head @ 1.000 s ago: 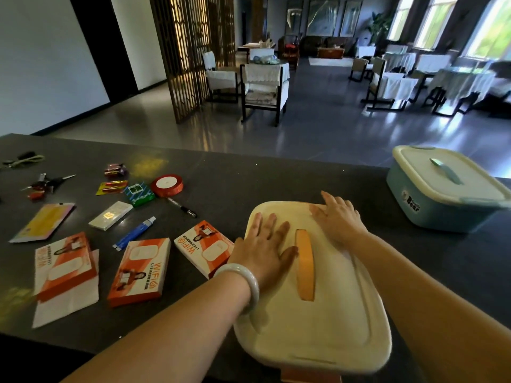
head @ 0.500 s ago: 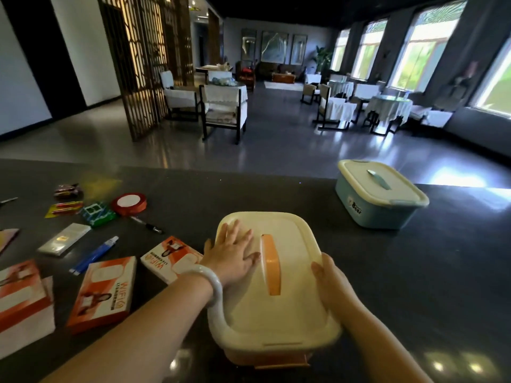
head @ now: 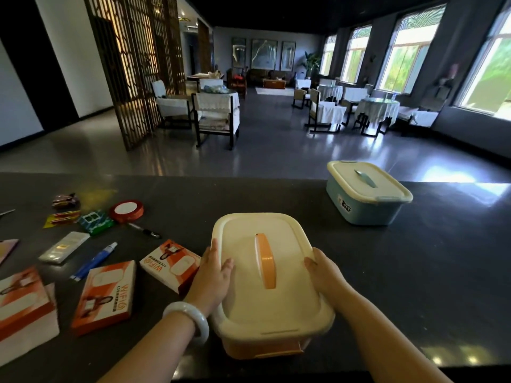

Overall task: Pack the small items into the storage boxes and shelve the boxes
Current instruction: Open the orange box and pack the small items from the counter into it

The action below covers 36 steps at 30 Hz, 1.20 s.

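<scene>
Room: dim dining hall with covered chairs, a wooden lattice screen at left and bright windows at right.
Table [head: 414, 272]: dark and glossy, running across the near view and carrying everything below.
Orange box [head: 265, 346]: nearest the person at centre, closed by a cream lid [head: 276, 305] with an orange handle [head: 265, 261] along its middle.
Blue box [head: 365, 210]: far right on the table, lid on, well apart from the orange box.
Left hand [head: 213, 275]: grips the lid's left edge, thumb on top, a white bangle [head: 188, 319] at the wrist.
Right hand [head: 326, 272]: grips the lid's right edge, thumb on top.
WIFI cartons [head: 105, 297]: three orange-and-white ones left of the orange box, one just beside the left hand.
Small items: blue tube [head: 94, 261], silver packet [head: 63, 247], red tape roll [head: 126, 210], pen [head: 145, 230] and green cube [head: 96, 221], spread over the left of the table.
</scene>
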Motion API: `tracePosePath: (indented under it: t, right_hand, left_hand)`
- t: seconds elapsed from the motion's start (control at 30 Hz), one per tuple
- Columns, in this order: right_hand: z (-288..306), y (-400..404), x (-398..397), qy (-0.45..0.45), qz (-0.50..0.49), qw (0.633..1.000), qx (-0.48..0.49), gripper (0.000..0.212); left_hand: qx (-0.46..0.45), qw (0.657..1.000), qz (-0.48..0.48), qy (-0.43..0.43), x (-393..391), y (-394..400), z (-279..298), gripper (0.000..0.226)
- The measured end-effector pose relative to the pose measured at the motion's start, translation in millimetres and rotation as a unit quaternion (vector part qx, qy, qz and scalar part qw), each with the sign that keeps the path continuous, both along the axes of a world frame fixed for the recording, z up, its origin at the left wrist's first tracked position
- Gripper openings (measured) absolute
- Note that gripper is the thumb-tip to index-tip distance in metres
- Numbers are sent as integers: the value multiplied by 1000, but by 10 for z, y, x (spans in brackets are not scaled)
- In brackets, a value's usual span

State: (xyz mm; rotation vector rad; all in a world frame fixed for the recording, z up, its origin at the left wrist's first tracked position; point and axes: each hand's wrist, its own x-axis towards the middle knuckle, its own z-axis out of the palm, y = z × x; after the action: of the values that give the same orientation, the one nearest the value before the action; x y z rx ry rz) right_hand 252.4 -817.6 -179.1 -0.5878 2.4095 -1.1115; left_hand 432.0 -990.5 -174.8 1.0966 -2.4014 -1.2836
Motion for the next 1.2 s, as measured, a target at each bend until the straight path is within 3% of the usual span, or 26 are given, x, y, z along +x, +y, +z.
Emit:
tracePosePath:
  t: [0.2, 0.3, 0.4, 0.53, 0.7, 1.0, 1.2]
  right_hand:
    - [44, 99, -132, 26, 18, 998, -47, 15]
    - [144, 244, -354, 0, -3, 995, -102, 15]
    - [285, 467, -684, -7, -28, 992, -120, 18]
    - [420, 907, -1155, 39, -12, 996, -74, 23]
    - [390, 1503, -1651, 9, -42, 996, -76, 29]
    - [-319, 2022, -2155, -35, -71, 996, -43, 35]
    - [-674, 2036, -2126, 1, -27, 1000, 4, 50]
  left_hand:
    - [-65, 998, 12, 6, -111, 109, 215, 68]
    - [-89, 995, 18, 28, -313, 284, 392, 68]
    - [-170, 985, 22, 23, -628, 539, 536, 68]
    - [-119, 991, 6, 57, -1181, 930, 584, 70]
    - [-110, 993, -19, 47, -1874, 1437, 490, 70]
    - [-11, 998, -51, -27, -2412, 1942, -223, 77]
    - [-54, 991, -46, -114, -2460, 1973, -721, 77]
